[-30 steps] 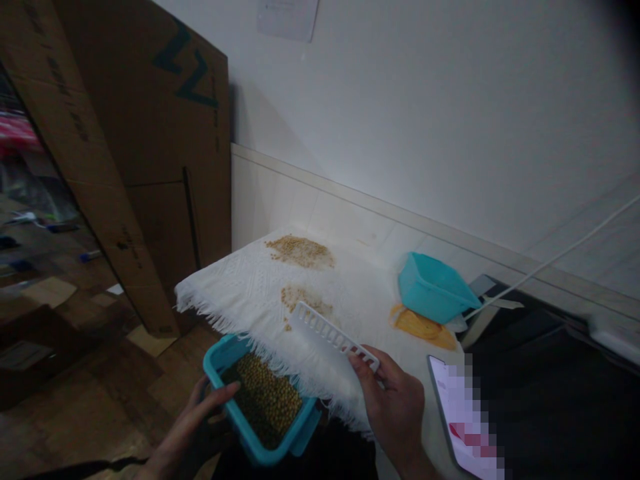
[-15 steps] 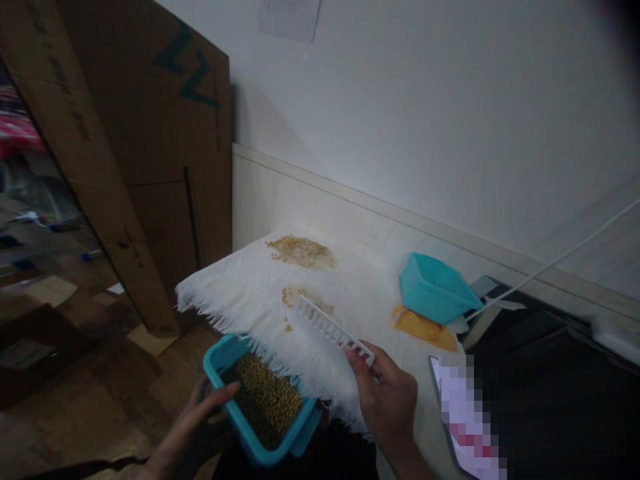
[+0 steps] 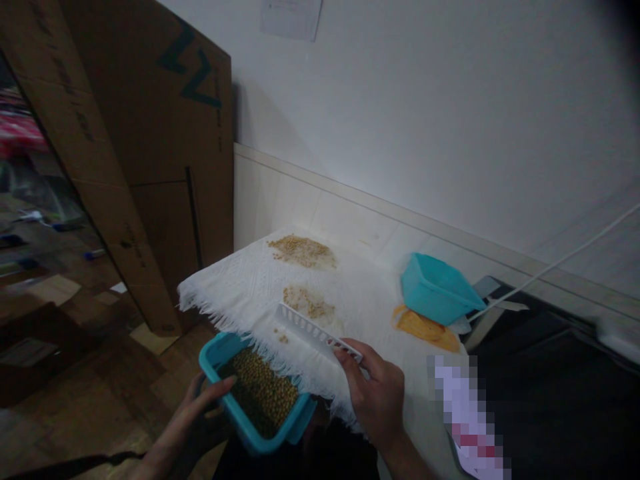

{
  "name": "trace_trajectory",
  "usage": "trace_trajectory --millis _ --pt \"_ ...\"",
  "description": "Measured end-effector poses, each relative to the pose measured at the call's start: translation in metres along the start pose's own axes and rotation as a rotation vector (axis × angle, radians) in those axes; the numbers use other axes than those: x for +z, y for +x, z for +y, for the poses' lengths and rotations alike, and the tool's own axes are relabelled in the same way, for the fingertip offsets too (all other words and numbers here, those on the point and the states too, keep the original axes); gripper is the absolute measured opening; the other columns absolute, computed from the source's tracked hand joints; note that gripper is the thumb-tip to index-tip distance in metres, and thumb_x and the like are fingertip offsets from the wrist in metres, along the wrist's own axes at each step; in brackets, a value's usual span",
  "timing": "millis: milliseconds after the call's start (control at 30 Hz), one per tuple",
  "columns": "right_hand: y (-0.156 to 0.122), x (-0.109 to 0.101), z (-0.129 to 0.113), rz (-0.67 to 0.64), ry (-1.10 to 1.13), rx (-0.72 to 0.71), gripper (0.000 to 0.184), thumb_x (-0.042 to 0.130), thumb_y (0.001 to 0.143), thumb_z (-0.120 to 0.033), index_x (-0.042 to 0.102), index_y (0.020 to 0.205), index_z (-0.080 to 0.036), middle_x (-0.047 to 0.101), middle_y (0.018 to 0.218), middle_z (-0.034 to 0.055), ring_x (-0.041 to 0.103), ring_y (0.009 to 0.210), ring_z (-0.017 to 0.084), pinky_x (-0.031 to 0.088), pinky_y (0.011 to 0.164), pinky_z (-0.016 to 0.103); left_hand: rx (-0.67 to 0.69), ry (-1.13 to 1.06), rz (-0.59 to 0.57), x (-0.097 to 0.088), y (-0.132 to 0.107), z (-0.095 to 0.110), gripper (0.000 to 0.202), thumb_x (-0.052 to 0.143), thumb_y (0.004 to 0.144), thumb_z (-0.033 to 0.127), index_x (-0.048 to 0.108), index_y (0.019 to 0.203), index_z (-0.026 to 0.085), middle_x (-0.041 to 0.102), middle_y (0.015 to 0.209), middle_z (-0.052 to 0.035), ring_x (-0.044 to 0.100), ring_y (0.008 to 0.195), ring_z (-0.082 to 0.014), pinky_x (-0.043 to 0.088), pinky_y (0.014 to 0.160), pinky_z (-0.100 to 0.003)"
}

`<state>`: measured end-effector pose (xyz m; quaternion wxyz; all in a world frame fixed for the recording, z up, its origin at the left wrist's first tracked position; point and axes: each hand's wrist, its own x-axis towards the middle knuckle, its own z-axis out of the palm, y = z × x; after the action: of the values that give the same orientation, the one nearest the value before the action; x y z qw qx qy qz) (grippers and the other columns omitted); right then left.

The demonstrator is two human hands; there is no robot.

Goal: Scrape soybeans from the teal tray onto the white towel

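Note:
My left hand (image 3: 200, 410) grips the left side of a turquoise plastic tub (image 3: 267, 445), its thumb over the rim. Yellowish beans, probably soybeans (image 3: 265, 387), lie inside the tub, held just below the table's near edge. In my right hand (image 3: 377, 393) is a white slotted plastic strip (image 3: 305, 328), pinched at its right end. It lies low over a white fringed cloth (image 3: 225, 283), beside a few loose beans (image 3: 281, 337). Farther back on the cloth are a thin scatter of beans (image 3: 310, 303) and a larger patch of beans (image 3: 303, 251).
A second turquoise tub (image 3: 435, 287) stands at the right by the wall, beside a flat orange-yellow item (image 3: 425, 330). A blurred-out phone (image 3: 467, 427) lies nearer me. A black surface (image 3: 560, 400) fills the right. A tall cardboard box (image 3: 165, 140) stands left.
My right hand has drawn the white strip toward me and left, closer to the cloth's fringed edge and the tub. My left hand and the tub have shifted slightly left and up.

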<state>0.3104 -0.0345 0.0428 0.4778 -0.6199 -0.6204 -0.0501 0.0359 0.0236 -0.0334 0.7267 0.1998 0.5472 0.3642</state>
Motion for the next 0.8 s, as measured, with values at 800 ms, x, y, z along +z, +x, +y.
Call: trace_trajectory --millis 800 --pt "0.006 0.008 0.014 0.148 -0.060 -0.066 0.026 0.067 0.107 -0.035 0.086 0.101 -0.018 0.088 0.084 0.0067 0.086 0.068 0.021 0.066 0.067 0.021 -0.029 0.006 0.011 0.001 0.000 0.001 0.106 0.099 0.068 0.047 0.044 0.159 0.041 0.078 0.120 -0.0102 0.083 0.090 -0.0336 0.064 0.076 -0.042"
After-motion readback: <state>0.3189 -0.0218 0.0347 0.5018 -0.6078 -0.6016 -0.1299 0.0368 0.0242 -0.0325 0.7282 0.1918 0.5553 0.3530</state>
